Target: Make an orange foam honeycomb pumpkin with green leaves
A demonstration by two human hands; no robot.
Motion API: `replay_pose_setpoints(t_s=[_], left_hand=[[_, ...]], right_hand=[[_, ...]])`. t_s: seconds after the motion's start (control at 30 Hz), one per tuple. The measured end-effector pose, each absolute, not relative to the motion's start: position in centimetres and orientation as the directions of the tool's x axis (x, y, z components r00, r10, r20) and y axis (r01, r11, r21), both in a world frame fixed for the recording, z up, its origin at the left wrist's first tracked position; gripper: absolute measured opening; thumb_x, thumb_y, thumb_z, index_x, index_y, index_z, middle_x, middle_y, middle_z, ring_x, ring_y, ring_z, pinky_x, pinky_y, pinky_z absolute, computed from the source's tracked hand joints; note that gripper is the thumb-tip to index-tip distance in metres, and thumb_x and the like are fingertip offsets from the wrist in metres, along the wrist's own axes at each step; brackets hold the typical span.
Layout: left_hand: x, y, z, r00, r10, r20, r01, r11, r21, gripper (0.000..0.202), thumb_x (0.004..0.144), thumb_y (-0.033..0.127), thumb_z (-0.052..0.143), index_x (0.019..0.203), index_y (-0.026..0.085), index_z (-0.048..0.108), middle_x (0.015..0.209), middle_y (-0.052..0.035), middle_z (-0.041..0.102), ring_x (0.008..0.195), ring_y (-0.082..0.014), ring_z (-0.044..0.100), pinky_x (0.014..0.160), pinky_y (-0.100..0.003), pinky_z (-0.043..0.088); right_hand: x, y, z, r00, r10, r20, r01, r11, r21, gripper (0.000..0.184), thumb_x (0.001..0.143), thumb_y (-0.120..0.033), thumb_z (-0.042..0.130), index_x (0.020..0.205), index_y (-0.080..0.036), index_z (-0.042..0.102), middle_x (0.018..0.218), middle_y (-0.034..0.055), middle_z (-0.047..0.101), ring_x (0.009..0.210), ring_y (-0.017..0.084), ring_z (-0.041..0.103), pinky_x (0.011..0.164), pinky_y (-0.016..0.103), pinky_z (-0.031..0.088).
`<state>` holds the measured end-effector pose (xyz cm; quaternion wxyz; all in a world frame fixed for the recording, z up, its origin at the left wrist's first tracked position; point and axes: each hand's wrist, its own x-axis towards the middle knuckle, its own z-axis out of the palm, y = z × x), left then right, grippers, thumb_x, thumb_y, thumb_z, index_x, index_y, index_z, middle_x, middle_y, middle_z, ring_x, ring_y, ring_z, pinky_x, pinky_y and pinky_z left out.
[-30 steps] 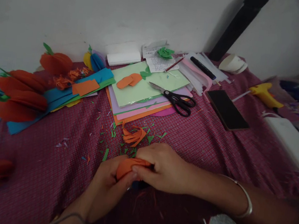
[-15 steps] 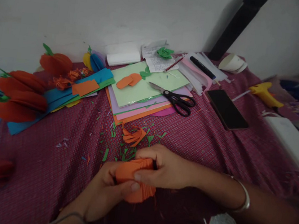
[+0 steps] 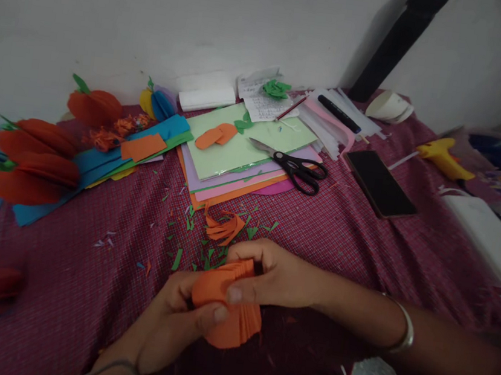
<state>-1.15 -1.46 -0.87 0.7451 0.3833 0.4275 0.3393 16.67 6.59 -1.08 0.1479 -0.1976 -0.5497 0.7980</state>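
Against a second ago, the orange stack [image 3: 233, 329], below and left of the scissors [image 3: 282, 156], shows far more of itself: its layered edges, then mostly hidden in the hands, now spread into view. The scissors lie in the same spot.

The left hand [image 3: 175, 312] grips the stack's left side, thumb across the front, fingers curled behind and partly hidden. The right hand [image 3: 271, 275], below the scissors, pinches the stack's right side, thumb on its face, fingers bent round the far edge.

Far left of the scissors, orange paper balls [image 3: 35, 179] sit beside blue strips [image 3: 98, 163]. Nearer on that side, coloured sheets [image 3: 212, 161] lie partly under the blades, two orange ovals [image 3: 216, 136] on top. Below the scissors, orange scraps [image 3: 223, 228] and green clippings litter the checked cloth [image 3: 317, 238]. Behind them rises a pale wall [image 3: 207, 18]. To their right come a phone [image 3: 381, 184], a yellow glue gun [image 3: 448, 158] and a white device [image 3: 488, 238].
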Motion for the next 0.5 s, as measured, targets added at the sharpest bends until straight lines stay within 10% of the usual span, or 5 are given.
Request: replay_pose_setpoints(t_s=[0.2,0.4,0.5], left_hand=[[-1.3,-1.3,-1.3,0.365,0.853,-0.374,-0.116,0.440,0.891,0.021,0.080,0.040,0.071,0.083,0.021,0.076,0.067,0.0012,0.065,0.064,-0.0109,0.053,0.061,-0.020,0.044],[-1.0,-1.1,-2.4,0.148,0.976,-0.161,0.402,0.090,0.911,0.021,0.086,0.035,0.060,0.080,0.017,0.069,0.072,-0.0018,0.066,0.066,-0.0153,0.058,0.063,-0.026,0.046],[-1.0,-1.2,-2.4,0.162,0.977,-0.141,0.480,0.047,0.876,0.026,0.086,0.035,0.059,0.067,0.018,0.062,0.068,-0.0011,0.064,0.061,-0.0141,0.055,0.056,-0.025,0.043]], right_hand=[[16.9,6.7,-1.1,-0.876,0.458,-0.147,0.013,-0.282,-0.959,0.036,0.079,-0.044,0.069,0.077,-0.017,0.047,0.065,-0.0076,0.039,0.056,0.006,0.035,0.048,0.018,0.030],[16.8,6.0,-0.8,-0.748,0.662,0.041,0.305,0.399,-0.865,0.020,0.085,-0.018,0.058,0.069,-0.017,0.045,0.064,-0.0053,0.041,0.059,0.008,0.037,0.055,0.024,0.024],[16.8,5.9,-0.9,-0.775,0.625,0.095,0.301,0.496,-0.814,0.019,0.085,-0.019,0.057,0.070,-0.017,0.046,0.067,-0.0043,0.044,0.063,0.009,0.040,0.058,0.024,0.025]])
